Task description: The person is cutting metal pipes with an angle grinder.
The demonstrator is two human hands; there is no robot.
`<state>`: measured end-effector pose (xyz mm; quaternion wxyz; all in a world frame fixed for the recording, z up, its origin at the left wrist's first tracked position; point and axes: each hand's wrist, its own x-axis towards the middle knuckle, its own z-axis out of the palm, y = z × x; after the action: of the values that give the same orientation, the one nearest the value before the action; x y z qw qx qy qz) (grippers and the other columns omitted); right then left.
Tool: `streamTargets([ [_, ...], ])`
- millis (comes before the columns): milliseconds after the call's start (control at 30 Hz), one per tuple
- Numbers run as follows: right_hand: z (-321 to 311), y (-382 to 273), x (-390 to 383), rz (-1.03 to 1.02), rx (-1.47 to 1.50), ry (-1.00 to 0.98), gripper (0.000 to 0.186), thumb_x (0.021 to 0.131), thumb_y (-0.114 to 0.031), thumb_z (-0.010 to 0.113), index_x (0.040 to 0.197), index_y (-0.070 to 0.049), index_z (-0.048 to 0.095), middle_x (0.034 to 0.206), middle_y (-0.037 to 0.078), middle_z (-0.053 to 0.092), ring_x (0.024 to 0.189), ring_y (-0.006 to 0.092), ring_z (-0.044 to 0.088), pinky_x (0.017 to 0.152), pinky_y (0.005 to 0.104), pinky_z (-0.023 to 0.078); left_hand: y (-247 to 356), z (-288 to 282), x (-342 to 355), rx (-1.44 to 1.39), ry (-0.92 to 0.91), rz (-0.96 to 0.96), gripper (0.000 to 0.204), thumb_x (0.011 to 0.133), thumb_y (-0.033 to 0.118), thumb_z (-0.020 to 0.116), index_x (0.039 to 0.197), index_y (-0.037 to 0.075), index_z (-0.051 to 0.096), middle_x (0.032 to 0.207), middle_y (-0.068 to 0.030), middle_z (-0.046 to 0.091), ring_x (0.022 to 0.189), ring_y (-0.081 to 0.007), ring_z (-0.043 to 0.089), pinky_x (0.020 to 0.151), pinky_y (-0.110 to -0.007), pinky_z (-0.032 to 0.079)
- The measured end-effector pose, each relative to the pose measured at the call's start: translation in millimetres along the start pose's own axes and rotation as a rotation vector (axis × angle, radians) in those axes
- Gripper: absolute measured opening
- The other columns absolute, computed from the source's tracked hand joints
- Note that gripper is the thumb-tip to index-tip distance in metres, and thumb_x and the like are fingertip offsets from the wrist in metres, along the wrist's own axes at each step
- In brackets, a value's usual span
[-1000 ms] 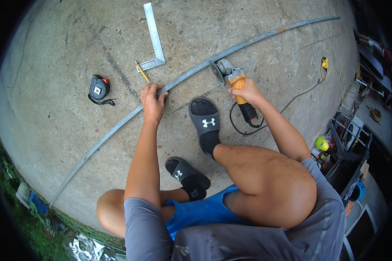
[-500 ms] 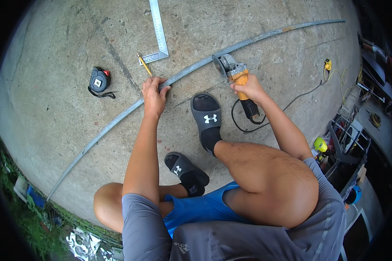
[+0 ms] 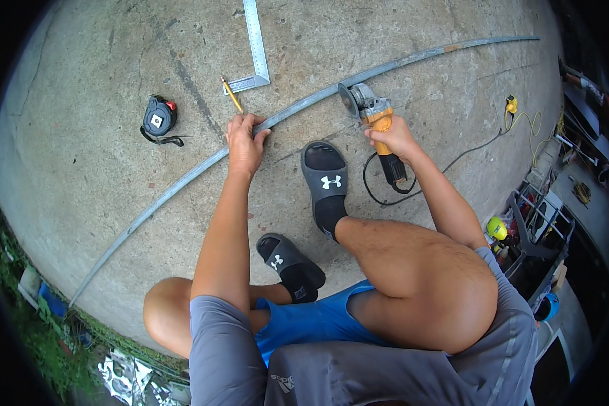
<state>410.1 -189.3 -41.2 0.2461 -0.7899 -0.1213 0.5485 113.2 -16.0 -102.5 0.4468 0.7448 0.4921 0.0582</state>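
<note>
A long grey metal bar (image 3: 176, 186) lies across the concrete, looking curved in this view. My left hand (image 3: 245, 145) is closed around it near its middle, thumb on the near side and fingers on the far side. My right hand (image 3: 396, 139) grips an orange and black angle grinder (image 3: 380, 116) by its body. Its disc (image 3: 348, 100) stands upright at the near edge of the bar, to the right of my left hand; whether it touches the metal I cannot tell. Just beyond my left fingers, a yellow pencil (image 3: 232, 96) rests across the short arm of a try square (image 3: 257, 51).
A black tape measure (image 3: 159, 115) with a strap lies to the left. The grinder's cord (image 3: 453, 164) runs right toward a yellow plug (image 3: 511, 104). My sandalled feet (image 3: 325, 176) are close to the bar. A dark rack of tools (image 3: 531, 233) stands at right; plants (image 3: 44, 338) border the lower left.
The whole view has shifted slightly, so things on the ground appear a little further right. Both hands keep their hold, and the grinder stays beside the bar.
</note>
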Motion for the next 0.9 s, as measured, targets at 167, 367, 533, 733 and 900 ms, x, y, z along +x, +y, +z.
streamTargets([
  [167,1.3,-2.1,-0.8,0.010,-0.017,-0.012,0.032,0.077,-0.012,0.079,0.098,0.003,0.061,0.083,0.007,0.067,0.066,0.0135,0.064,0.060,0.0290,0.051,-4.5,0.7,-0.1,0.020,0.001,0.003,0.025,0.078,0.011,0.077,0.101,0.007,0.066,0.097,-0.0101,0.059,0.100,-0.0305,0.053,0.092,-0.040,0.043],
  [367,2.9,-3.9,-3.2,0.008,0.005,0.003,0.031,0.077,-0.012,0.079,0.098,0.002,0.061,0.084,0.007,0.067,0.066,0.0135,0.064,0.060,0.0289,0.051,-2.9,1.4,0.0,0.005,0.006,0.002,0.026,0.078,0.010,0.078,0.101,0.007,0.066,0.097,-0.0103,0.059,0.100,-0.0309,0.053,0.092,-0.040,0.043],
  [533,2.4,-5.4,-3.8,0.003,-0.007,-0.004,0.029,0.078,-0.011,0.078,0.098,0.002,0.062,0.084,0.007,0.067,0.066,0.0133,0.064,0.060,0.0287,0.051,-3.3,1.2,0.9,0.019,0.004,0.007,0.026,0.078,0.010,0.078,0.101,0.007,0.066,0.098,-0.0105,0.059,0.100,-0.0311,0.053,0.092,-0.041,0.043],
  [733,2.2,-6.4,-3.6,0.018,-0.024,0.000,0.028,0.078,-0.011,0.078,0.098,0.002,0.063,0.083,0.006,0.067,0.066,0.0129,0.063,0.060,0.0285,0.051,-3.0,1.8,0.6,0.017,0.002,0.008,0.026,0.078,0.010,0.078,0.101,0.008,0.067,0.098,-0.0105,0.060,0.100,-0.0314,0.053,0.092,-0.041,0.043],
  [900,3.4,-5.8,-4.6,0.011,-0.010,0.001,0.028,0.078,-0.011,0.078,0.097,0.002,0.063,0.084,0.006,0.068,0.066,0.0127,0.063,0.061,0.0284,0.051,-2.2,0.9,0.4,0.033,0.012,0.018,0.025,0.077,0.011,0.078,0.100,0.008,0.067,0.098,-0.0105,0.060,0.100,-0.0315,0.053,0.093,-0.041,0.043],
])
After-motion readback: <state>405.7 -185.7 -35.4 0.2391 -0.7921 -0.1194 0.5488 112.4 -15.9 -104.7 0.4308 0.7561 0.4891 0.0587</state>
